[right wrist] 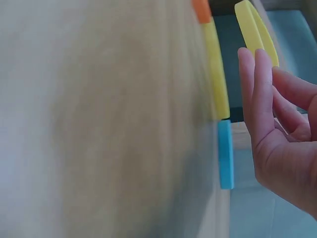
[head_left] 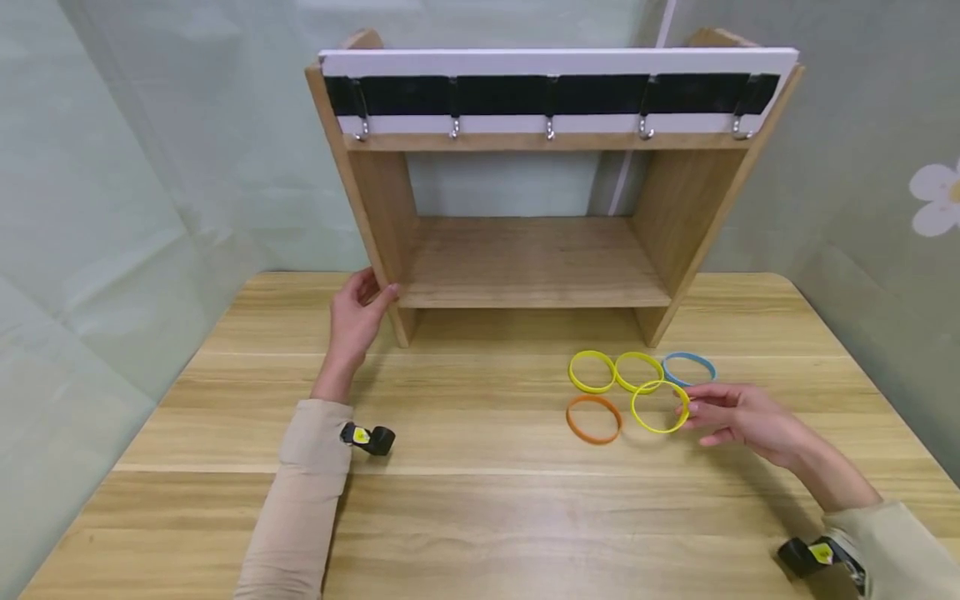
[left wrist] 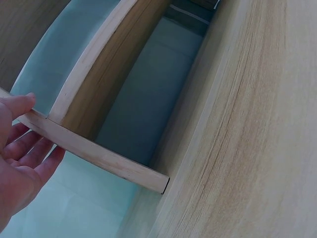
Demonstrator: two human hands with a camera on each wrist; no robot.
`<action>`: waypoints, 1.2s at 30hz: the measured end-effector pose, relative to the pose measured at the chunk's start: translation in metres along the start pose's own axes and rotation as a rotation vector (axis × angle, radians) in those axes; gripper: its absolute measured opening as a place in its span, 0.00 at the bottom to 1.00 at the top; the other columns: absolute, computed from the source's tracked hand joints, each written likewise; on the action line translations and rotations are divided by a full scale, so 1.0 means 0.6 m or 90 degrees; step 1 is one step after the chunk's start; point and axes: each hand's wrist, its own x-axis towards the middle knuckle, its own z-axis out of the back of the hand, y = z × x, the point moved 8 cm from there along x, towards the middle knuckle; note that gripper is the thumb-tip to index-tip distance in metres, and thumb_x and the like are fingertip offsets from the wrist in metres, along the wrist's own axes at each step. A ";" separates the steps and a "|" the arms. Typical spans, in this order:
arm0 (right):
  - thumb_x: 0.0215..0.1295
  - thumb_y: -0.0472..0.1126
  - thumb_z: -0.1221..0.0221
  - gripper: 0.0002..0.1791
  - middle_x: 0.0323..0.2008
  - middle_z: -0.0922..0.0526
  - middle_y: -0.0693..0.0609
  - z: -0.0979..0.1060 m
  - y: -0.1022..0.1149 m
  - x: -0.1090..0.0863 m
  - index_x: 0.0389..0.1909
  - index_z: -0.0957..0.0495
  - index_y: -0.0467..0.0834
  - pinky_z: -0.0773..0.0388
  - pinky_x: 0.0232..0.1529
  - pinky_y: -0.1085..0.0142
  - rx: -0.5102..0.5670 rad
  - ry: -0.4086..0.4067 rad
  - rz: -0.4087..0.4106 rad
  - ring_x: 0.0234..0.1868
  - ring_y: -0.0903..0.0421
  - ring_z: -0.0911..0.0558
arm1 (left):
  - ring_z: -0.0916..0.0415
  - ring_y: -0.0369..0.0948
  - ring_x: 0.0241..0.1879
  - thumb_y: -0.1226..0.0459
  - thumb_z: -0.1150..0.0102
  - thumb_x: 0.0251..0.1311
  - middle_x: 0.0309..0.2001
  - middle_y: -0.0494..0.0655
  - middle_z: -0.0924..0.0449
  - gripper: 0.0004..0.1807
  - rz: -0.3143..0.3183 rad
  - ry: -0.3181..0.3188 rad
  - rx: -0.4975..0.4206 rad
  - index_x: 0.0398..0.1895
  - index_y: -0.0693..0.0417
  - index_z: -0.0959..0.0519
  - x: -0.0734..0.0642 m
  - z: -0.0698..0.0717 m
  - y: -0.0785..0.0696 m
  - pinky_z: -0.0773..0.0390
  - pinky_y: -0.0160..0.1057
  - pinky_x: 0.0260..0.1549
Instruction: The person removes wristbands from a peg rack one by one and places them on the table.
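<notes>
My right hand pinches a yellow silicone wristband by its right side, lifted above the table in the right wrist view. Just beyond it lie two more yellow wristbands, a blue wristband and, to the left, an orange wristband. At the left, my left hand grips the front edge of the side panel of a wooden shelf, thumb on the inner side and fingers outside. The left wrist view shows that side panel between thumb and fingers.
Across the shelf's top runs a white board with a black strip and several metal hooks. The shelf stands at the back of the wooden table. Pale curtain-like walls surround the table.
</notes>
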 end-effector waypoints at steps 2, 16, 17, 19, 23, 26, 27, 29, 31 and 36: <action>0.72 0.37 0.46 0.22 0.44 0.17 0.48 0.000 -0.007 -0.001 0.60 0.32 0.27 0.16 0.39 0.61 -0.012 -0.001 -0.020 0.44 0.54 0.17 | 0.32 0.49 0.62 0.66 0.40 0.65 0.62 0.64 0.31 0.28 0.000 -0.001 0.000 0.64 0.71 0.34 0.000 0.000 -0.001 0.28 0.43 0.59; 0.70 0.35 0.44 0.27 0.44 0.18 0.41 -0.006 -0.019 0.003 0.61 0.38 0.21 0.16 0.39 0.59 -0.086 -0.007 -0.045 0.43 0.53 0.16 | 0.32 0.49 0.63 0.65 0.40 0.65 0.63 0.63 0.31 0.28 0.002 0.001 0.003 0.65 0.69 0.34 -0.003 -0.004 -0.006 0.29 0.44 0.60; 0.69 0.35 0.43 0.27 0.44 0.18 0.42 -0.006 -0.019 0.003 0.61 0.37 0.22 0.16 0.39 0.59 -0.097 -0.014 -0.049 0.42 0.53 0.17 | 0.32 0.48 0.63 0.65 0.40 0.65 0.63 0.63 0.31 0.28 0.002 0.001 0.003 0.65 0.69 0.34 -0.003 -0.004 -0.007 0.29 0.44 0.60; 0.66 0.35 0.40 0.28 0.44 0.19 0.42 -0.006 -0.019 0.002 0.61 0.35 0.23 0.16 0.39 0.59 -0.124 -0.030 -0.055 0.41 0.54 0.17 | 0.32 0.48 0.63 0.65 0.40 0.65 0.63 0.62 0.31 0.28 0.002 0.003 0.003 0.65 0.69 0.34 -0.003 -0.004 -0.006 0.29 0.44 0.60; 0.63 0.37 0.36 0.30 0.47 0.21 0.41 -0.004 -0.015 0.000 0.60 0.32 0.26 0.16 0.39 0.61 -0.172 -0.058 -0.056 0.41 0.58 0.18 | 0.32 0.49 0.63 0.66 0.40 0.65 0.63 0.63 0.31 0.29 0.003 0.005 0.007 0.65 0.69 0.34 -0.001 -0.002 -0.004 0.29 0.44 0.59; 0.63 0.38 0.36 0.29 0.48 0.21 0.40 -0.002 -0.011 -0.001 0.60 0.31 0.26 0.16 0.39 0.61 -0.193 -0.063 -0.042 0.41 0.59 0.18 | 0.34 0.50 0.64 0.64 0.40 0.65 0.64 0.63 0.33 0.30 0.006 0.031 0.032 0.67 0.69 0.37 -0.002 0.001 -0.006 0.30 0.46 0.60; 0.63 0.38 0.36 0.29 0.48 0.21 0.39 -0.002 -0.010 -0.001 0.60 0.31 0.26 0.16 0.39 0.61 -0.198 -0.062 -0.038 0.41 0.59 0.18 | 0.36 0.50 0.65 0.63 0.41 0.66 0.65 0.63 0.34 0.32 0.009 0.050 0.046 0.68 0.68 0.38 -0.002 0.003 -0.008 0.31 0.47 0.61; 0.64 0.37 0.37 0.28 0.48 0.21 0.39 -0.002 -0.007 -0.001 0.60 0.32 0.25 0.16 0.38 0.61 -0.203 -0.058 -0.032 0.41 0.58 0.18 | 0.40 0.50 0.67 0.60 0.41 0.66 0.69 0.61 0.39 0.36 0.012 0.090 0.078 0.72 0.66 0.44 -0.005 0.009 -0.017 0.34 0.50 0.63; 0.66 0.36 0.39 0.27 0.48 0.21 0.37 -0.001 -0.004 -0.002 0.61 0.33 0.25 0.16 0.38 0.61 -0.216 -0.057 -0.026 0.41 0.58 0.19 | 0.45 0.50 0.70 0.58 0.43 0.67 0.72 0.59 0.45 0.40 0.012 0.123 0.113 0.75 0.62 0.51 -0.010 0.021 -0.033 0.38 0.52 0.65; 0.70 0.35 0.44 0.22 0.47 0.21 0.36 -0.005 0.030 -0.004 0.59 0.31 0.26 0.16 0.35 0.63 -0.338 -0.080 0.046 0.41 0.53 0.19 | 0.52 0.47 0.72 0.56 0.47 0.69 0.75 0.53 0.51 0.41 -0.002 0.083 0.135 0.76 0.58 0.56 -0.030 0.060 -0.095 0.45 0.52 0.68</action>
